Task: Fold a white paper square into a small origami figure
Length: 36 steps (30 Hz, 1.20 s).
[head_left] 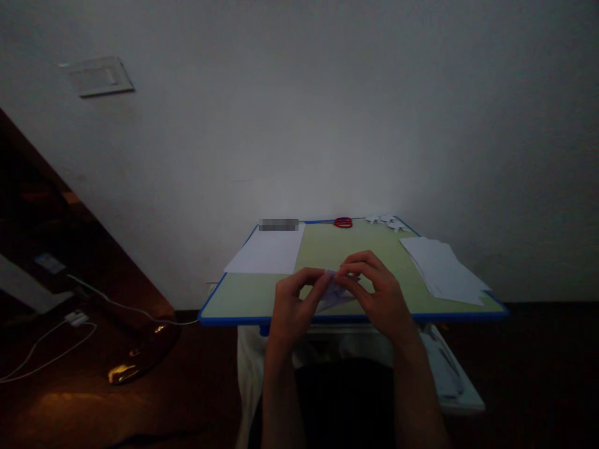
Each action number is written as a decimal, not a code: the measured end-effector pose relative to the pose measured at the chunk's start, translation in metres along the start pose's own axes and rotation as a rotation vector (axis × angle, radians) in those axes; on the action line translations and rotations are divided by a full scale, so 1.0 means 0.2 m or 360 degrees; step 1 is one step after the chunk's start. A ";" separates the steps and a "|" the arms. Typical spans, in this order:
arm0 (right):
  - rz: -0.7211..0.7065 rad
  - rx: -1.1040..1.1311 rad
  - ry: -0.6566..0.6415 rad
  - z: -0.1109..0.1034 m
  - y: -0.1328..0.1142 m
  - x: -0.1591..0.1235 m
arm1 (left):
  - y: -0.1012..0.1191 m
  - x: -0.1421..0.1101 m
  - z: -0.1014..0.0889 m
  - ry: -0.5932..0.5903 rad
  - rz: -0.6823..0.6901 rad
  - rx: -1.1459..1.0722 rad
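We find the left hand (292, 305) and right hand (377, 293) pinched together on a small folded white paper piece (335, 293) at the near edge of the green, blue-rimmed surface (327, 249); its shape is largely hidden by fingers. Beyond lie a white sheet (267, 252), a loose white paper stack (444, 269), red-handled scissors (342, 222), and indistinct white paper cut-outs (386, 221).

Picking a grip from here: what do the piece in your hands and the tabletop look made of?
Folded piece: thin white paper, matte, judging by its sharp creases; both hands pinch it. Tabletop: smooth pale-green board, probably laminate, with a blue, plastic-looking rim.
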State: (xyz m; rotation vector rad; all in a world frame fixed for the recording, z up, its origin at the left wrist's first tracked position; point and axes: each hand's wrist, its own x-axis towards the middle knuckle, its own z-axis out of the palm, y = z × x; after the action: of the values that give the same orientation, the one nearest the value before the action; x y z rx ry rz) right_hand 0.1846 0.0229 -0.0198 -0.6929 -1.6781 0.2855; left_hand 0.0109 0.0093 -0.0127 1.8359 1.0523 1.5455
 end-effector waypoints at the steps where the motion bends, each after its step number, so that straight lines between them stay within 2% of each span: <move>1: -0.0007 0.0001 -0.0010 0.00 0.00 0.00 | -0.01 0.00 0.00 0.0024 -0.0004 -0.0002; 3: -0.0045 0.0025 -0.0042 -0.01 -0.01 -0.01 | -0.02 0.00 0.00 0.0081 -0.0023 -0.0028; 6: -0.0110 0.0121 -0.0198 -0.02 -0.03 -0.02 | -0.02 0.00 -0.01 0.0116 -0.0074 -0.0080; 9: -0.0117 0.0210 -0.0361 -0.04 -0.03 -0.03 | -0.02 -0.01 -0.03 0.0072 -0.0107 -0.0074; 18: 0.0046 0.0172 -0.0529 -0.05 0.05 -0.05 | -0.04 -0.02 -0.06 -0.0115 -0.0090 0.0097; 21: 0.0073 0.0115 -0.0489 -0.04 0.06 -0.05 | -0.04 -0.02 -0.05 -0.0135 -0.0064 0.0141; 24: 0.0086 0.0061 -0.0365 -0.03 0.06 -0.04 | -0.04 -0.01 -0.03 -0.0080 -0.0067 0.0123; 27: 0.0091 0.0074 -0.0229 -0.01 0.04 -0.03 | -0.04 -0.01 -0.02 -0.0017 -0.0110 -0.0005; 32: 0.0170 0.0185 -0.0031 0.03 0.01 -0.02 | -0.03 -0.02 -0.01 -0.0011 -0.0176 -0.0213; 36: 0.0105 0.0171 0.0067 0.05 0.00 -0.01 | -0.02 -0.02 0.00 0.0001 -0.0229 -0.0265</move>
State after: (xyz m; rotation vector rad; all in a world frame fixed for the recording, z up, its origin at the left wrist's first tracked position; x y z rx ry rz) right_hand 0.1758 0.0228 -0.0229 -0.6705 -1.5899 0.4022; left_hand 0.0094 0.0087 -0.0182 1.6122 1.0010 1.5014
